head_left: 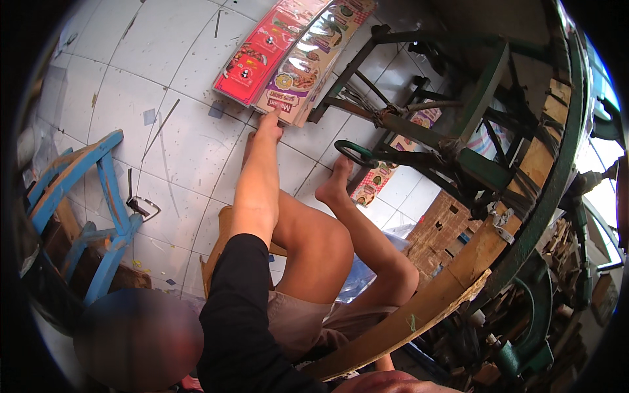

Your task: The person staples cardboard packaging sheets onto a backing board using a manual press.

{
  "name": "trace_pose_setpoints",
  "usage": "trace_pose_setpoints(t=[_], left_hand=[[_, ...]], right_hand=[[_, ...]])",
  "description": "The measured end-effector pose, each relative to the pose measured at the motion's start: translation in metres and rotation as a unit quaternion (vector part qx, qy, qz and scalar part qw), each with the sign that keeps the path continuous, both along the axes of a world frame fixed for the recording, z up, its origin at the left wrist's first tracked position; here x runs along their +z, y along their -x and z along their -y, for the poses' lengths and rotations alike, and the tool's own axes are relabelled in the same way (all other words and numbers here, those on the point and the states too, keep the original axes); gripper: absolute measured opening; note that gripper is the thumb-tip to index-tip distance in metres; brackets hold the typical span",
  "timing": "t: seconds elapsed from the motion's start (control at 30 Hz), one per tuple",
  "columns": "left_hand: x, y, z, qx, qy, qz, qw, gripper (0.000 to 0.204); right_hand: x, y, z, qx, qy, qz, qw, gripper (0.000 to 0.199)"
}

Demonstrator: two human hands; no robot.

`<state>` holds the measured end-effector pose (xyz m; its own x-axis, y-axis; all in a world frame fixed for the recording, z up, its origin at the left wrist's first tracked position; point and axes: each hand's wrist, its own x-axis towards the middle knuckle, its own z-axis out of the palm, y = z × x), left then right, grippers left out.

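White tiled floor [177, 131] carries scattered thin sticks. Blue wooden frame [105, 196] stands at left. Green metal machine frame [472, 131] with curved wooden rim [472, 262] occupies the right.

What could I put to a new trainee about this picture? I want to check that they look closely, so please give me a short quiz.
1. True or false: the left hand reaches out to the near edge of the stack of printed sheets on the floor.
2. What colour is the wooden frame at the left? A blue, B red, C yellow.
3. Fill in: the floor is laid with white ___.

Key: 1 true; 2 A; 3 tiles.
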<state>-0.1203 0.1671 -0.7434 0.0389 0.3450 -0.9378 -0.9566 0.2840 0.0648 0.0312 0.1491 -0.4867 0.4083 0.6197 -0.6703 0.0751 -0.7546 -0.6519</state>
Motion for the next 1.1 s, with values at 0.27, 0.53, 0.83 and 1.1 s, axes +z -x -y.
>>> trace_pose_setpoints(t=[0.27,0.53,0.83,1.1], left_hand=[[0.041,-0.023,-0.024,0.035,0.01,-0.052,0.998,0.067],[0.048,-0.01,-0.011,0.075,0.041,-0.054,0.995,0.052],[0.188,0.001,-0.01,0.148,0.028,0.033,0.988,0.047],[0.143,0.008,0.018,0.165,0.02,0.067,0.984,0.045]], right_hand=[[-0.012,-0.02,0.0,0.024,-0.036,0.001,0.999,0.066],[0.005,0.007,0.004,0.001,0.016,0.021,1.0,0.066],[-0.027,-0.039,-0.007,-0.043,0.025,0.047,0.998,0.065],[-0.012,-0.018,0.005,-0.073,0.038,-0.031,0.996,0.067]])
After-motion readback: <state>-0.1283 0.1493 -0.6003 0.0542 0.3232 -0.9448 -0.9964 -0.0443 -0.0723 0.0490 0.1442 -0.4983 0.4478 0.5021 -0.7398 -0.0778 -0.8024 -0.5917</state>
